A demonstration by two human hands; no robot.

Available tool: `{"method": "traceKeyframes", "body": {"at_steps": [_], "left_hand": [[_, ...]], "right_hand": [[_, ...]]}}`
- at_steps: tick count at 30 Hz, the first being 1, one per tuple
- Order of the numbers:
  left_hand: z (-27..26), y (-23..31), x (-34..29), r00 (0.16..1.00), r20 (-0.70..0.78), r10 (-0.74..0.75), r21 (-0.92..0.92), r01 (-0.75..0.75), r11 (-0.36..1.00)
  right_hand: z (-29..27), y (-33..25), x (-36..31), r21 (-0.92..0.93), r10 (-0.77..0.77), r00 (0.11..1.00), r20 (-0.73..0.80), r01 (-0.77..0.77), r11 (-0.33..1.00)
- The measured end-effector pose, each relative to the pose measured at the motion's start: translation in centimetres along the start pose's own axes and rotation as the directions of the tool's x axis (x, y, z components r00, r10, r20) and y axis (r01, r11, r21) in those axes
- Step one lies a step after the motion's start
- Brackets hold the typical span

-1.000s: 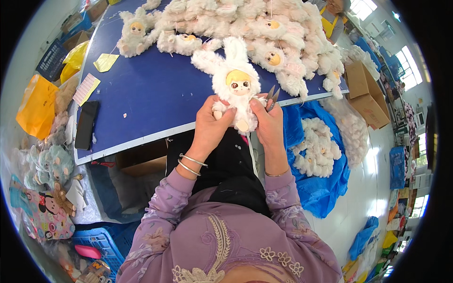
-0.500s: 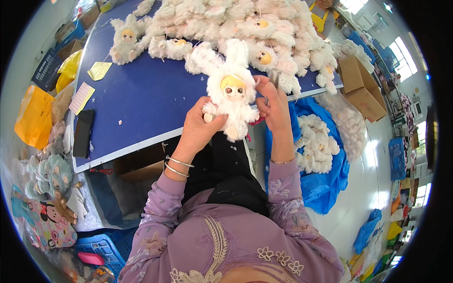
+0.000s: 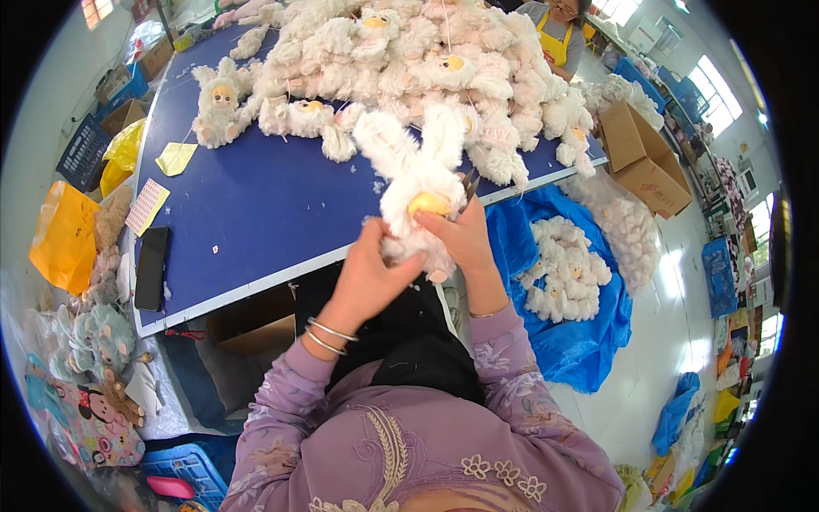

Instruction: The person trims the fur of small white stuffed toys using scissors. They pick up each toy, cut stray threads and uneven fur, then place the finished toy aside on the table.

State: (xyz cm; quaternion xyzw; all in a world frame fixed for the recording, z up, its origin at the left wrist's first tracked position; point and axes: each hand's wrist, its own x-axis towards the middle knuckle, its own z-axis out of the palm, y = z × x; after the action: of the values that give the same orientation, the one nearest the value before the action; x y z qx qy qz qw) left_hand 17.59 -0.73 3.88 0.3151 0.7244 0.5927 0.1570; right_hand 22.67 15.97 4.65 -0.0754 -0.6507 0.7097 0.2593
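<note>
A white plush bunny doll (image 3: pixel 422 183) with long ears and a yellow-haired face is held up in front of me, over the table's near edge. My left hand (image 3: pixel 375 269) is closed around the doll's lower body, thumb on its front. My right hand (image 3: pixel 461 235) grips the other side, its thumb pressed over the face and covering most of it. From the fingers of that same hand a small pointed metal tool (image 3: pixel 470 183) sticks up beside the doll's head; its kind is not clear.
A large heap of similar plush dolls (image 3: pixel 384 64) covers the far part of the blue table (image 3: pixel 256 213). A phone (image 3: pixel 152 269) lies at its left edge. Right of me are a blue bag (image 3: pixel 572 358) holding dolls and a cardboard box (image 3: pixel 644 162). A person in a yellow apron (image 3: pixel 553 43) is beyond.
My right hand has come from beside the doll onto its face, thumb now over it. The doll has moved slightly down and tipped, and the tool has turned in my right hand.
</note>
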Motion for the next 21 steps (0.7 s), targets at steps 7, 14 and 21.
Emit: {"method": "traceKeyframes", "body": {"at_steps": [7,14,21], "left_hand": [[-1.3,0.2,2.8,0.968,0.18,0.172,-0.336,-0.104,0.936],[-2.3,0.3,2.4,0.975,0.151,0.164,-0.345,-0.104,0.933],[-1.9,0.3,2.6,0.98,0.14,0.144,-0.161,-0.121,0.979]], "right_hand": [[0.1,-0.9,-1.4,0.046,0.036,0.991,0.127,-0.042,0.998],[-0.9,-4.9,-1.4,-0.252,-0.157,0.977,-0.144,0.117,0.96],[3.6,-9.1,0.1,-0.68,-0.337,0.909,0.244,0.408,0.609]]}}
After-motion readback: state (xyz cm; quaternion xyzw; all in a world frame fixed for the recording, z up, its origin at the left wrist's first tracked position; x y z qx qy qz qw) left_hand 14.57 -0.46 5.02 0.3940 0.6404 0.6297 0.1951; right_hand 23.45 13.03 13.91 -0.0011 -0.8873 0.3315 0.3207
